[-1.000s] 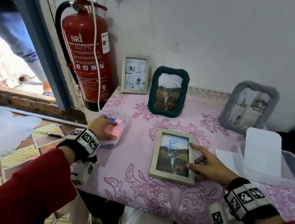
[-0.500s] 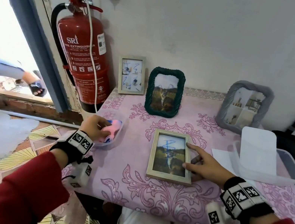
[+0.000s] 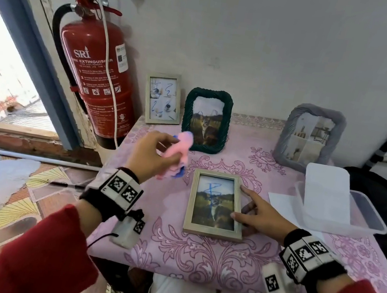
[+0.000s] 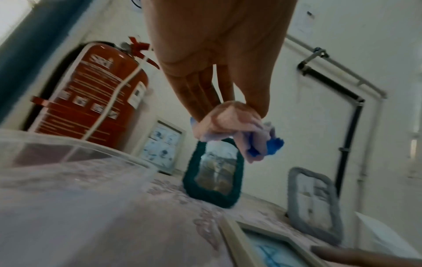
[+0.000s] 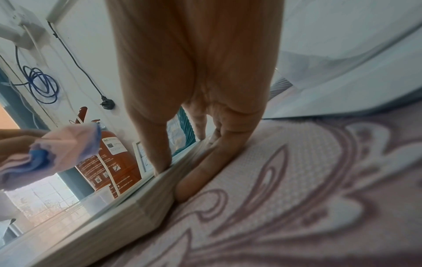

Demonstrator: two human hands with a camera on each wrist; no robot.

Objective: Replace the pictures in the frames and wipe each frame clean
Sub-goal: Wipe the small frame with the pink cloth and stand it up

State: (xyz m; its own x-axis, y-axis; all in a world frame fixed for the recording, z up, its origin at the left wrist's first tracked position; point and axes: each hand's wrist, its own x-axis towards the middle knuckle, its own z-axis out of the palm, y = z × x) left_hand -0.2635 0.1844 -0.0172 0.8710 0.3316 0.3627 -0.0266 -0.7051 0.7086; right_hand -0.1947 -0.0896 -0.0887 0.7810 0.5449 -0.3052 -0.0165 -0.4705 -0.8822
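Observation:
A beige wooden frame [image 3: 211,231] lies flat on the pink tablecloth, holding a dog photo scribbled over in blue. My right hand [image 3: 256,215] rests on its right edge with straight fingers; in the right wrist view the thumb [image 5: 157,153] presses the frame [image 5: 128,213] from above and a finger lies alongside it. My left hand [image 3: 154,157] pinches a crumpled pink and blue cloth [image 3: 178,151] in the air, up and left of the frame. The cloth [image 4: 230,126] hangs from the fingertips and touches nothing.
Three frames stand against the wall: a small beige frame [image 3: 163,98], a green frame [image 3: 206,120] and a grey frame [image 3: 309,137]. A clear tub [image 3: 365,220] with a white sheet [image 3: 326,193] stands at the right. A red fire extinguisher [image 3: 96,77] stands left of the table. A small clear tub [image 4: 68,162] is at the table's left edge.
My left hand has lifted the cloth out of the small tub at the table's left edge and carried it up and right, toward the flat frame. The right hand stays on the frame.

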